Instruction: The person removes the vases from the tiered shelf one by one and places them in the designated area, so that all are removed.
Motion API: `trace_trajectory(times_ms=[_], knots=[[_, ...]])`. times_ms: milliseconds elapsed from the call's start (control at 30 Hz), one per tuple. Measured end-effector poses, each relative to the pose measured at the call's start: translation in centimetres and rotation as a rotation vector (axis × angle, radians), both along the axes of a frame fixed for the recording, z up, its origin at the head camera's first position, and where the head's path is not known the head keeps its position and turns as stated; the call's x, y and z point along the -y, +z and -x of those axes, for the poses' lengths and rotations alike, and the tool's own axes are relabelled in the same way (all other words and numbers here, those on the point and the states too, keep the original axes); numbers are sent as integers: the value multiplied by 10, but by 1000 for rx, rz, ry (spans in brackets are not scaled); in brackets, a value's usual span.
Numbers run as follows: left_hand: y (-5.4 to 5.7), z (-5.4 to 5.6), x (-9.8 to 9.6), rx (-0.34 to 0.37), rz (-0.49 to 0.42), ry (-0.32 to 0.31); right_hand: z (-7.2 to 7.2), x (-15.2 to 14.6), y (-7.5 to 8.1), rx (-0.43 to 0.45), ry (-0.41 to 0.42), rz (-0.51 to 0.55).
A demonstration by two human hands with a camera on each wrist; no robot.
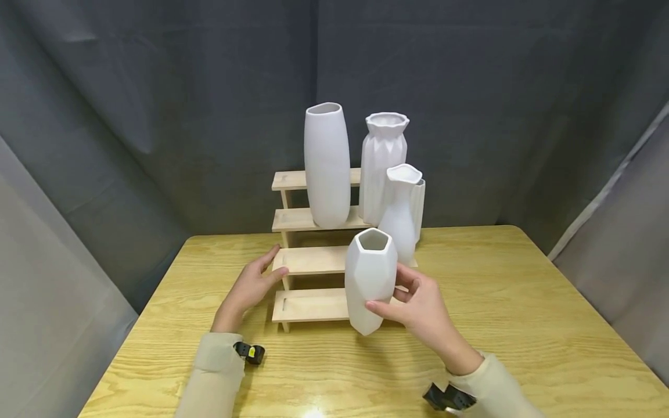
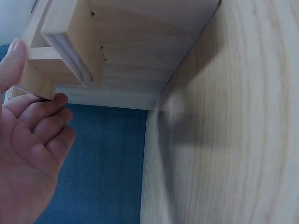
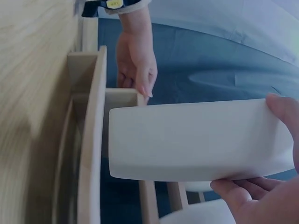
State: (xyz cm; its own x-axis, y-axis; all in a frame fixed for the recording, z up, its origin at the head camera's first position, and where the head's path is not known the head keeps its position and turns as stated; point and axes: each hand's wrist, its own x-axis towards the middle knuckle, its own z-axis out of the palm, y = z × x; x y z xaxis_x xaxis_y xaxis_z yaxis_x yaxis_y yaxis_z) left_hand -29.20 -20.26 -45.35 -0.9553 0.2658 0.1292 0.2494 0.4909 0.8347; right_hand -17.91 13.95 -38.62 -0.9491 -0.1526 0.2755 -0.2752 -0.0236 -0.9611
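At the centre of the head view, the right hand (image 1: 425, 310) grips the faceted vase (image 1: 370, 284), thumb on its near face and fingers at its right side. The vase is mouth up in front of the stand (image 1: 316, 259); whether its base touches the lowest step cannot be told. Lower left of centre, the left hand (image 1: 250, 290) grips the stand by the left end of its second-lowest step, thumb on top. Above, the tall vase (image 1: 327, 168) and pleated vase (image 1: 384, 168) stand upright, with the necked vase (image 1: 399, 220) at right. The worktop (image 1: 522, 313) fills the lower frame.
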Motion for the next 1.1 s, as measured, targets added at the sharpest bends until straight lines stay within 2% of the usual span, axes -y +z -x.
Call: trace_trajectory(times_ms=[200, 633, 1100], knots=[[-1, 0, 0, 5, -13, -11, -2, -16, 7, -40, -35, -9], [-2, 0, 2, 19, -24, -19, -7, -33, 18, -60, -108, -49], [2, -4, -1, 6, -11, -15, -13, -56, 15, -89, -197, -85]])
